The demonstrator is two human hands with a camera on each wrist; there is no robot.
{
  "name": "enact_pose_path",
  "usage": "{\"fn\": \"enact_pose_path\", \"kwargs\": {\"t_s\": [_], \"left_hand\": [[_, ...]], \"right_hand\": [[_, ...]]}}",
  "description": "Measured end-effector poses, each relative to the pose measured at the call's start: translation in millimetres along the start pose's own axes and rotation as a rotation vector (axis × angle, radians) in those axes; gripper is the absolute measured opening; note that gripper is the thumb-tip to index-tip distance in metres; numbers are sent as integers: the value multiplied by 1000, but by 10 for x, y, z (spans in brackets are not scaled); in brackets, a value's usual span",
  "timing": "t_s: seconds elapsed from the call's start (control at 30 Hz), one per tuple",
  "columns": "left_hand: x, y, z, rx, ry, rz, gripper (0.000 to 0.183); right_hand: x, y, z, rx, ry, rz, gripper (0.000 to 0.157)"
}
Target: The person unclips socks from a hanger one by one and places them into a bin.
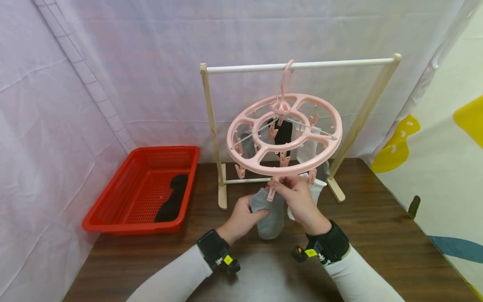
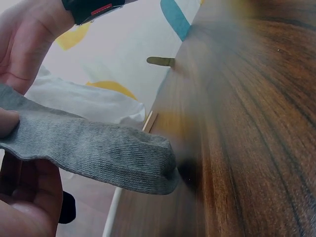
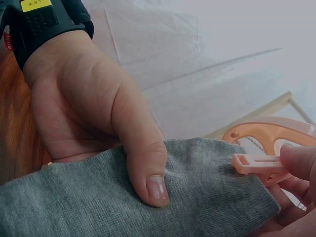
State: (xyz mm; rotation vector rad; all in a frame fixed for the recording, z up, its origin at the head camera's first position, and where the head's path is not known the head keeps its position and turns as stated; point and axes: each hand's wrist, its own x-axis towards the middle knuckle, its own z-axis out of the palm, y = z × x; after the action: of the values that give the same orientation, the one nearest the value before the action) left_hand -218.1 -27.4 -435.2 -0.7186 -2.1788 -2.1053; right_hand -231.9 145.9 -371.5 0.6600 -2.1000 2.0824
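Note:
A grey sock [image 1: 271, 218] hangs below the near rim of a round pink clip hanger [image 1: 284, 171]. My left hand [image 1: 243, 218] grips the sock near its upper end, thumb across the front, as the right wrist view also shows. My right hand [image 1: 299, 199] pinches a pink clothespin [image 3: 259, 164] of the hanger between thumb and fingers, and the clothespin lies over the sock's top edge. Whether its jaws bite the cloth cannot be told. In the left wrist view the sock [image 2: 108, 148] stretches out toward its toe, above the wooden table.
The hanger hooks over the white bar [image 1: 339, 64] of a wooden stand. Black, grey and white socks [image 1: 307, 151] hang from its other clips. At the left, a red basket [image 1: 139, 228] holds a black sock [image 1: 173, 199]. A white sock [image 1: 317, 188] hangs behind my right hand.

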Motion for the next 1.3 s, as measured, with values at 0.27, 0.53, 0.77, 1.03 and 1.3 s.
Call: {"fn": "enact_pose_path", "kwargs": {"t_s": [0.27,0.53,0.77,1.03,1.3], "left_hand": [[-22,17,-44,-19,8,4,32],[-87,12,-151,-38,21,-10,31],[-149,62,-286,-24,77,-26,32],[-216,147,-518,27,121,-15,34],[-189,-31,-796,25,175,-31,37]], "right_hand": [[9,31,-4,23,-6,-40,18],[28,39,-19,119,-15,-67,17],[38,58,-38,108,1,-79,20],[35,69,-31,76,37,-62,18],[27,54,-5,63,43,-45,21]]}}
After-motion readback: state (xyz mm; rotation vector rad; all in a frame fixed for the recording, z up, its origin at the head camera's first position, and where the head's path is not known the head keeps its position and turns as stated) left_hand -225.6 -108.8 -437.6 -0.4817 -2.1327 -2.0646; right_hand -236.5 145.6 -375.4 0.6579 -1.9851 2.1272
